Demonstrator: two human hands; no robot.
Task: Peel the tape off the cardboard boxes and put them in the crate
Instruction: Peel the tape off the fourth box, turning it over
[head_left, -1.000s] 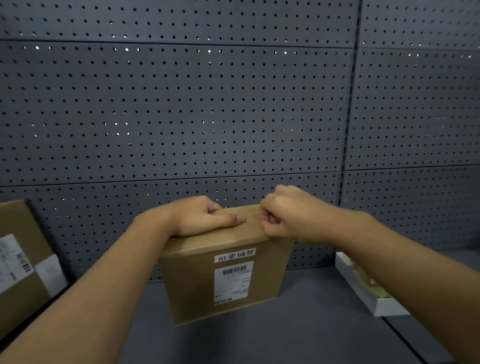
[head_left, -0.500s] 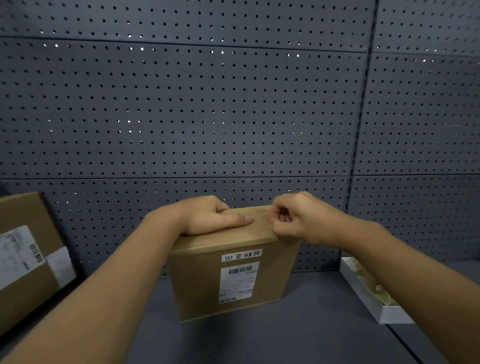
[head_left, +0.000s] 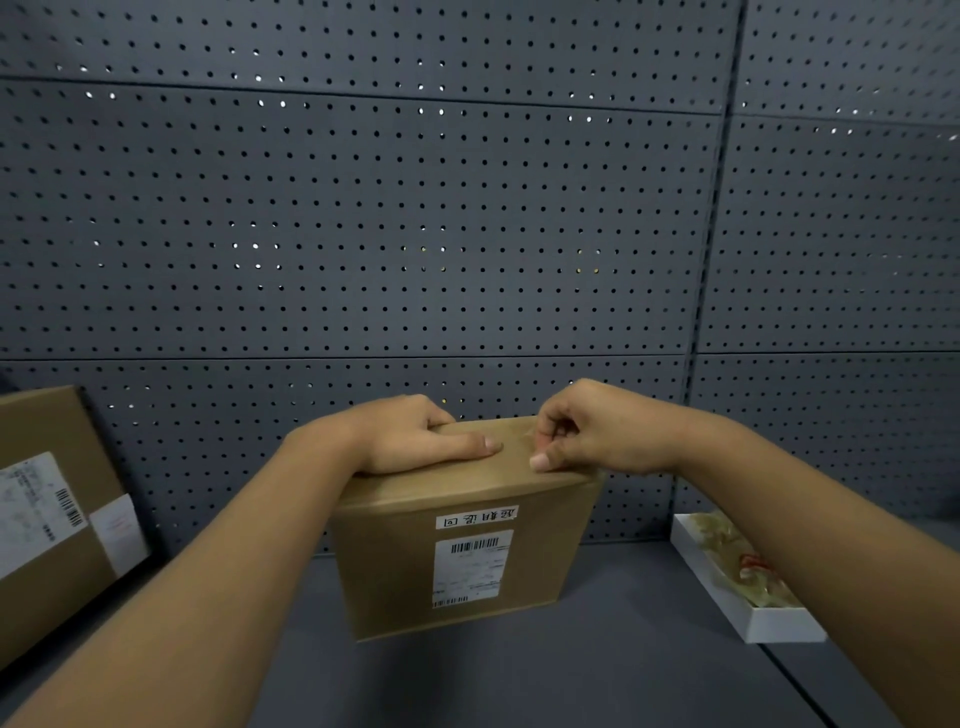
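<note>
A brown cardboard box (head_left: 395, 561) stands upright on the grey table (head_left: 519, 680), with a barcode label on its near face. My left hand (head_left: 410, 436) holds its top: the fingers curl over the far edge and the thumb lies flat along the top. My right hand (head_left: 597, 431) is at the top's right end, fingers curled, with the thumb tip pressed down and the fingertips pinching at a faint glossy strip of tape (head_left: 517, 441). The tape's edge is hard to make out. No crate is in view.
A second, larger cardboard box (head_left: 47, 519) with labels leans at the far left. A shallow white tray (head_left: 748, 618) holding crumpled clear scraps lies at the right. A dark pegboard wall (head_left: 363, 234) rises right behind the box.
My right thumb has stretched down onto the box's top near its front edge while the fingers stay curled. My left hand keeps its hold. The box has barely moved.
</note>
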